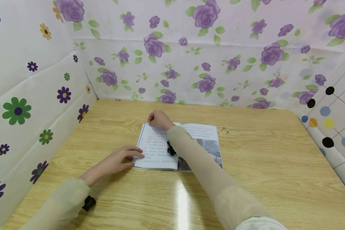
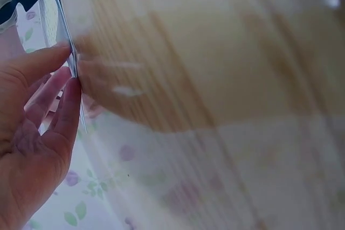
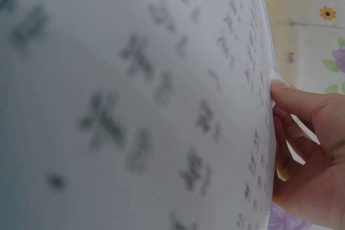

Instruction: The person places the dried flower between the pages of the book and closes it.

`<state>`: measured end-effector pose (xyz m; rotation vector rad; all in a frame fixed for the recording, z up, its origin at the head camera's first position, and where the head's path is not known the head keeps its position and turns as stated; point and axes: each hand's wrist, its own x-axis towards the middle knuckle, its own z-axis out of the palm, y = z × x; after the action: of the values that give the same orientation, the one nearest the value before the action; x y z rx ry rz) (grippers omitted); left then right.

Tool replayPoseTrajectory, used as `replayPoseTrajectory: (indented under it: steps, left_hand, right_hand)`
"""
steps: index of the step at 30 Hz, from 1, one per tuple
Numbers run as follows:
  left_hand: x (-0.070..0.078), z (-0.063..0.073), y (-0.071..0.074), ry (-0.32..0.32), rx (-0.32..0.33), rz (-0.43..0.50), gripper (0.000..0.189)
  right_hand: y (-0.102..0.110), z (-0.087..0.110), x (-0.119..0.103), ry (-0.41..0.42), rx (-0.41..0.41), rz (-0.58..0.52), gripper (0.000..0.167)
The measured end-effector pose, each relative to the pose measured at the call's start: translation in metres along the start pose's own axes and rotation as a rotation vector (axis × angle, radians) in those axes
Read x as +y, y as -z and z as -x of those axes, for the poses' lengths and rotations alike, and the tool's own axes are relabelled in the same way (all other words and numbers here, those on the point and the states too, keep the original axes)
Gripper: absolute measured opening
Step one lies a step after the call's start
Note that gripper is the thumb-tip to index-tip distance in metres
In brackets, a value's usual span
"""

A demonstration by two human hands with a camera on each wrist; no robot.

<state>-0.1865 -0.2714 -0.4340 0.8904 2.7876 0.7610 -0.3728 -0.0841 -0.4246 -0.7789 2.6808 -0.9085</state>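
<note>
An open book (image 1: 158, 150) lies on the table, printed text on its left page and a picture low on the right one. My right hand (image 1: 160, 119) reaches across to the upper left corner of the book. There its thumb and fingertips pinch the corner of the left page (image 3: 188, 95), where a bit of paper stands up in the right wrist view. My left hand (image 1: 124, 159) rests on the lower left edge of the book, with fairly straight fingers. In the left wrist view its fingertips (image 2: 71, 82) touch the book's edge. My right forearm hides part of both pages.
The wooden table (image 1: 270, 166) spreads around the book. A flowered cloth (image 1: 184, 64) hangs behind it, with patterned cloths at both sides. A small dark mark (image 1: 227, 130) shows right of the book. Black wrist devices (image 1: 89, 203) are on both arms.
</note>
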Motion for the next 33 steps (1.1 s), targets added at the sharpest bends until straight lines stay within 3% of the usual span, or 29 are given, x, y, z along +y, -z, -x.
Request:
replayPoseTrajectory:
  steps: [10,22,26,33]
  left_hand:
    - [0.006,-0.002,-0.002,0.004,0.048,-0.025,0.030]
    - [0.007,-0.002,-0.005,0.021,0.052,-0.021,0.030]
    - [0.007,-0.003,-0.006,0.025,0.053,-0.020,0.030]
    - [0.009,-0.001,-0.004,0.047,0.051,-0.023,0.030]
  right_hand:
    - [-0.001,0.000,0.000,-0.024,0.015,-0.012,0.005]
    - [-0.001,0.001,0.002,-0.032,0.020,0.039,0.010]
    - [0.001,0.002,0.002,-0.037,-0.004,0.014,0.013]
    - [0.017,0.008,0.005,0.032,-0.085,-0.131,0.037]
